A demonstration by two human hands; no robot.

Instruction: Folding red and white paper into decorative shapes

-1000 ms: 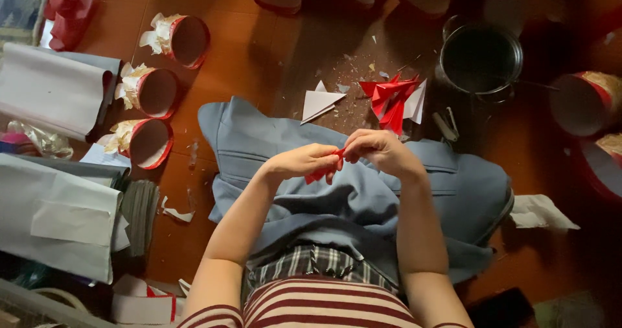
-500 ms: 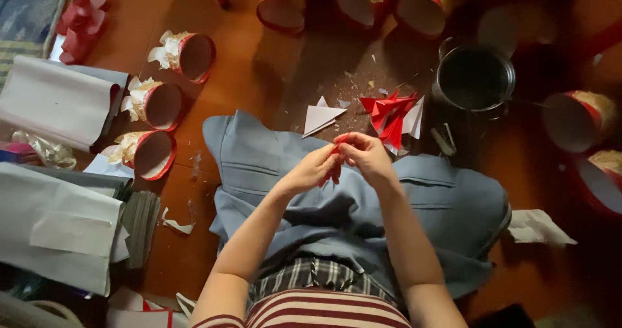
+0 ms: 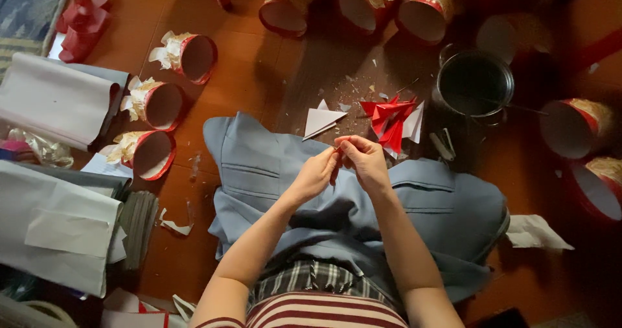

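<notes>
Over my lap, my left hand [image 3: 315, 174] and right hand [image 3: 364, 161] both pinch a small red paper piece [image 3: 341, 142], near folded red papers [image 3: 391, 116] on the floor.

tiny red paper scrap [image 3: 341, 142], mostly hidden, pinched mid-frame over the lap, just below the red folded pieces [image 3: 391, 119]

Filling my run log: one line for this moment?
left hand: pinching red paper | right hand: pinching same | over lap
</notes>
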